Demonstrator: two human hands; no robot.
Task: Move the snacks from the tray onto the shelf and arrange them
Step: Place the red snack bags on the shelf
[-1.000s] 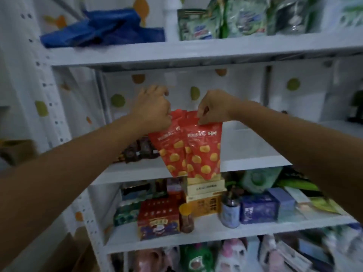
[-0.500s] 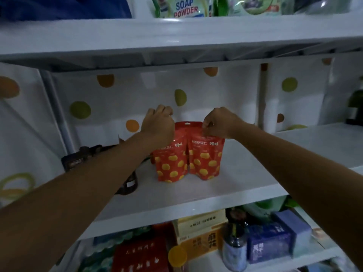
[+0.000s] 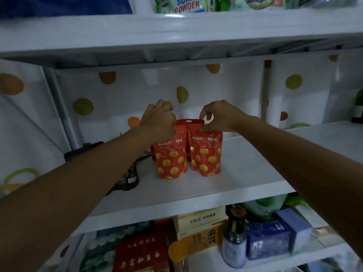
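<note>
**Q:** What do we read nearest the camera?

**A:** On the lower shelf [image 3: 206, 259] we log a red box [image 3: 137, 254] with gold Chinese script and an orange-lidded jar [image 3: 177, 252]. Beside them are a yellow box [image 3: 204, 239] marked 麻花, a cream box [image 3: 200, 218] stacked on it, and a blue box [image 3: 267, 240]. The finer print is too blurred for us to read.

**Q:** Where do we find the snacks?

**A:** Both stand upright on the white middle shelf [image 3: 245, 173], just beside each other. The left pouch [image 3: 170, 160] and the right pouch [image 3: 206, 156] are red with yellow rounds and a line of white Chinese text. A dark object [image 3: 127, 177] lies left of them, partly behind the left forearm.

**Q:** How do we record the hands?

**A:** The left hand [image 3: 159, 122] grips the top of the left pouch with curled fingers. The right hand [image 3: 218, 118] pinches the red top edge above the right pouch between thumb and forefinger. A red header strip [image 3: 188, 121] with a hang hole shows between the hands. We cannot tell which pouch it belongs to.

**Q:** And farther back?

**A:** We see a white backdrop [image 3: 137, 91] with green and orange dots. On the top shelf [image 3: 196, 30] a bag [image 3: 188, 4] reads "SOAP POWDER".
</note>
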